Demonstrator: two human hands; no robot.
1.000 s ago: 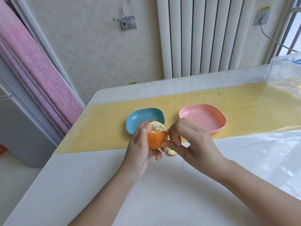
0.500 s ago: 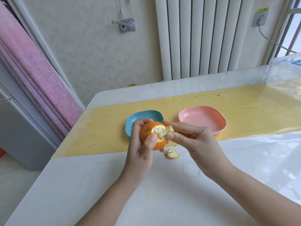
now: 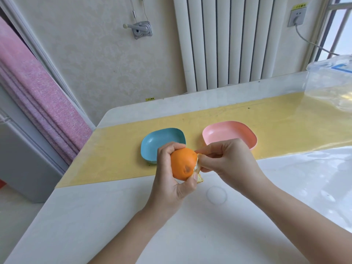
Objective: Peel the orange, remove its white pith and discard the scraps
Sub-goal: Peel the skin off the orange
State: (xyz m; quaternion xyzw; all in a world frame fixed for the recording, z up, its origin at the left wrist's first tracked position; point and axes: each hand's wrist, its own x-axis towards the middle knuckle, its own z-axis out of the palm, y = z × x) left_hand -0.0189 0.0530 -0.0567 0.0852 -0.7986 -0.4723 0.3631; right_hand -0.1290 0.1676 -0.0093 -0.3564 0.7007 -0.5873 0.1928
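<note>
You see a bright orange fruit (image 3: 183,164) with one dark brownish spot on its skin and pale cream pith at its right edge. Far of it sit a sky-blue dish (image 3: 152,143) on the left and a salmon-pink dish (image 3: 219,133) on the right, both plain. Under them runs a mustard-yellow strip (image 3: 114,157) across your glossy white tabletop (image 3: 114,216). At far left hangs a mottled pink curtain (image 3: 38,103).

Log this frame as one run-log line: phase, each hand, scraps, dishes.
phase: peeling, mostly unpeeled | left hand: holds orange | right hand: pinching peel at orange's right side | peel scrap: on table | blue dish, pink dish: empty
</note>
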